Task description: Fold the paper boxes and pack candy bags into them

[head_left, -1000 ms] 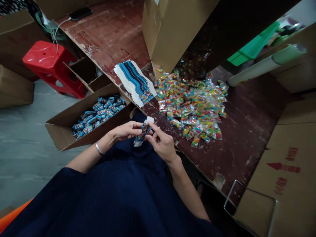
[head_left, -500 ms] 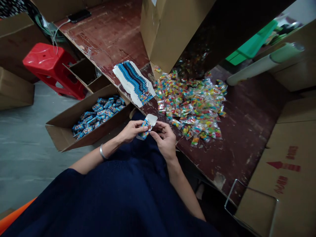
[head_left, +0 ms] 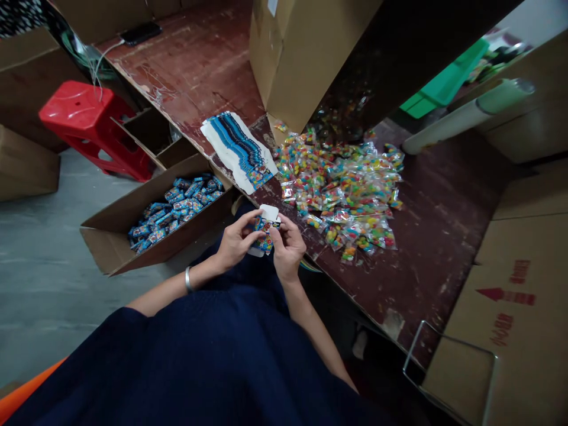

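Observation:
Between my two hands is a small blue printed candy box (head_left: 265, 228), its white end flap standing up at the far end. My left hand (head_left: 237, 241) pinches it along the left side. The fingers and thumb of my right hand (head_left: 289, 245) grip its right side. Just beyond, on the table's edge, lies a fanned stack of flat blue boxes (head_left: 239, 148). To the right of that is a heap of clear bags of coloured candy (head_left: 341, 189). A long carton (head_left: 177, 239) on the left holds many filled-out blue boxes (head_left: 175, 210).
A tall cardboard box (head_left: 306, 53) stands behind the candy bags. On the left is a red stool (head_left: 86, 118). A large carton (head_left: 501, 296) and a metal wire frame (head_left: 448, 337) are on the right. A phone (head_left: 141, 34) with a cable lies at the back.
My right hand has closed in on the box and now grips its right side. The box has turned more upright, facing me, between both hands.

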{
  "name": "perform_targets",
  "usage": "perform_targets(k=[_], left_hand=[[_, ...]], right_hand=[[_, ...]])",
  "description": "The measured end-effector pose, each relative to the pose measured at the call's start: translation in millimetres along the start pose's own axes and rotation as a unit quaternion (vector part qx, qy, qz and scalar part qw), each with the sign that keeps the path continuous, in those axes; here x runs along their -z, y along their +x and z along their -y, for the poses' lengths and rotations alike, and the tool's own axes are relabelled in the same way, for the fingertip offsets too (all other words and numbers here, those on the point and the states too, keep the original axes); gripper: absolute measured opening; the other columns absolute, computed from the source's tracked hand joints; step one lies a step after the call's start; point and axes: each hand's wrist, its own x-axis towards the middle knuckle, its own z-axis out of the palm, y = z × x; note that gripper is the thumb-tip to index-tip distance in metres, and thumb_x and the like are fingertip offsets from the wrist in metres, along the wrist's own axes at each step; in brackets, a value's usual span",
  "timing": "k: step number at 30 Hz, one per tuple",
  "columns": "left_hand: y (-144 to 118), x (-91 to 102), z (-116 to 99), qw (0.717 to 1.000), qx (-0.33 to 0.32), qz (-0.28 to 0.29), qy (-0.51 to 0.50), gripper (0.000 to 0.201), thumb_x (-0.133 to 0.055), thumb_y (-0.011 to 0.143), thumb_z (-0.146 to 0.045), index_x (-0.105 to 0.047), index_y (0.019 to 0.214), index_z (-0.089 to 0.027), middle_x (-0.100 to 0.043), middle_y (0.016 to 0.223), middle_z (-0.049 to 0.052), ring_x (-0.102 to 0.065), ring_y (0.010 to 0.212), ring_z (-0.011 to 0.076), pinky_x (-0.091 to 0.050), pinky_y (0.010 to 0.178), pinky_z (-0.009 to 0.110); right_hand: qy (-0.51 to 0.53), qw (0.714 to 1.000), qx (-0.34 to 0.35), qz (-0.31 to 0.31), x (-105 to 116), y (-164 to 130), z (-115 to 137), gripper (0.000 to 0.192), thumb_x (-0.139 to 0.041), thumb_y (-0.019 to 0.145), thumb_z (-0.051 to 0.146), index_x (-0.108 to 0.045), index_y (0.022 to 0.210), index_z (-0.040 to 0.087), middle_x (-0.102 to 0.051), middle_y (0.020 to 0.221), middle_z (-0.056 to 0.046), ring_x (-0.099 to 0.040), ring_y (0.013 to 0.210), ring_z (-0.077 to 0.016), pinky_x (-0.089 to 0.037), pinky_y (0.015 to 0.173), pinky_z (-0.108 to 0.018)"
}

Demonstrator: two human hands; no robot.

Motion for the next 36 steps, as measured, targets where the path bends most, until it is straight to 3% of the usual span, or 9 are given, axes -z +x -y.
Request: perform_targets(k=[5,8,12,15,17,20,25,29,36], left_hand=[[5,10.4,-3,0.992,0.016,0.125,-0.006,0.042,-0.078,0.083,-0.030,-0.068,0.121,-0.017,-0.070,0.100,0.005,-0.065,0.082,0.0148,-0.054,0.074,0.024],[8,13.1,-4,0.986,0.023,0.168,-0.005,0.034,-0.078,0.083,-0.030,-0.067,0.112,-0.017,-0.069,0.103,0.005,-0.065,0.089,0.0163,-0.054,0.080,0.026],[8,9.9,-1,0.991,0.000,0.129,-0.039,0.035,-0.080,0.081,-0.030,-0.063,0.108,-0.018,-0.067,0.101,0.005,-0.065,0.094,0.0169,-0.054,0.083,0.026],[7,8.7,-1,0.993,0.017,0.096,-0.072,0.041,-0.081,0.079,-0.027,-0.057,0.112,-0.019,-0.066,0.095,0.002,-0.067,0.086,0.0142,-0.054,0.077,0.024],[6,10.1,-4,0.993,0.036,0.088,-0.072,0.043,-0.079,0.080,-0.024,-0.055,0.115,-0.020,-0.067,0.094,0.002,-0.067,0.081,0.0126,-0.054,0.074,0.023],[7,12.7,-10,0.993,0.045,0.097,-0.057,0.042,-0.079,0.079,-0.020,-0.056,0.114,-0.019,-0.067,0.095,0.002,-0.068,0.080,0.0118,-0.056,0.075,0.023],[8,11.5,-15,0.990,0.054,0.116,-0.053,0.048,-0.085,0.070,-0.016,-0.060,0.110,-0.019,-0.063,0.092,-0.001,-0.067,0.077,0.0105,-0.057,0.073,0.023],[6,9.1,-14,0.991,0.069,0.109,-0.044,0.051,-0.088,0.067,-0.018,-0.061,0.111,-0.018,-0.062,0.092,-0.001,-0.065,0.072,0.0098,-0.057,0.067,0.022],[6,9.6,-14,0.991,0.056,0.115,-0.038,0.055,-0.086,0.070,-0.019,-0.064,0.121,-0.019,-0.063,0.094,0.000,-0.067,0.077,0.0112,-0.058,0.072,0.023]], right_hand=[[-0.053,0.997,0.053,0.009,6,2,-5,0.021,-0.068,0.094,0.045,-0.071,0.096,0.024,-0.065,0.085,0.000,-0.062,0.077,-0.0169,-0.054,0.077,-0.032],[-0.080,0.993,0.085,0.014,8,6,-3,0.026,-0.066,0.096,0.045,-0.065,0.079,0.024,-0.067,0.094,-0.004,-0.066,0.091,-0.0204,-0.054,0.086,-0.036],[-0.044,0.996,0.075,0.020,5,9,0,0.024,-0.070,0.092,0.045,-0.063,0.084,0.024,-0.071,0.106,-0.007,-0.069,0.101,-0.0225,-0.056,0.091,-0.038],[0.048,0.998,0.034,0.010,3,11,4,0.027,-0.077,0.088,0.044,-0.060,0.097,0.025,-0.070,0.095,-0.002,-0.070,0.087,-0.0188,-0.058,0.085,-0.035],[0.071,0.996,0.025,0.039,5,13,8,0.026,-0.078,0.087,0.044,-0.061,0.092,0.025,-0.068,0.086,0.000,-0.067,0.081,-0.0171,-0.057,0.081,-0.033],[0.066,0.993,-0.002,0.095,9,17,14,0.026,-0.079,0.086,0.044,-0.064,0.081,0.023,-0.068,0.083,0.000,-0.065,0.080,-0.0166,-0.056,0.078,-0.031],[0.055,0.989,-0.085,0.109,16,22,16,0.028,-0.086,0.077,0.044,-0.071,0.084,0.022,-0.071,0.081,0.000,-0.066,0.076,-0.0164,-0.056,0.073,-0.030],[0.049,0.985,-0.104,0.126,21,31,15,0.030,-0.087,0.074,0.046,-0.071,0.076,0.021,-0.071,0.074,0.000,-0.063,0.070,-0.0154,-0.054,0.070,-0.030],[0.031,0.983,-0.109,0.142,23,43,21,0.029,-0.088,0.073,0.044,-0.071,0.071,0.020,-0.070,0.068,0.001,-0.059,0.063,-0.0141,-0.050,0.064,-0.029]])
